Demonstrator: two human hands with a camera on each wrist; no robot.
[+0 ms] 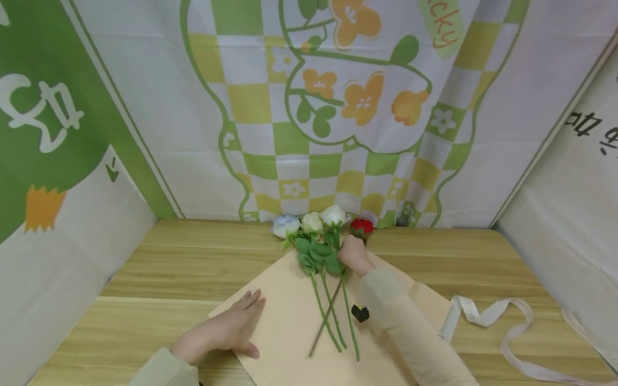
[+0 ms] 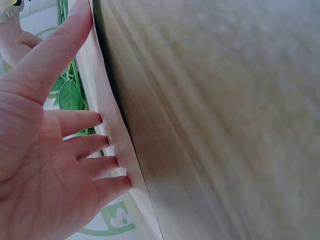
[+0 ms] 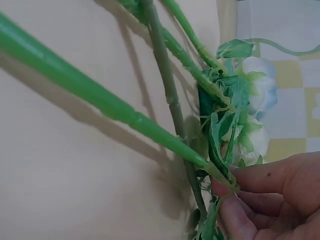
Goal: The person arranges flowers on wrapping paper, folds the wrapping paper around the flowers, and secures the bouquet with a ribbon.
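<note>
On a sheet of peach wrapping paper [image 1: 285, 305] lies a small bunch of artificial flowers: a pale blue one [image 1: 286, 226], a cream one [image 1: 313, 222], a white one [image 1: 334, 215] and a red rose [image 1: 362, 227]. Their stems [image 1: 351, 321] cross toward the front, one of them brown. My right hand [image 1: 356, 255] pinches a green stem just below the blooms, thumb against fingertips; in the right wrist view leaves [image 3: 220, 135] crowd that grip. My left hand [image 1: 227, 327] rests with fingers spread on the paper's left edge, fingertips [image 2: 122, 184] touching it.
A small black object [image 1: 360, 312] with a yellow mark sits on the paper beside the stems. To the right, a whitish ribbon [image 1: 519, 332] curls over the wooden table [image 1: 145, 268]. Printed cloth [image 1: 299, 166] hangs behind the table, with more at both sides.
</note>
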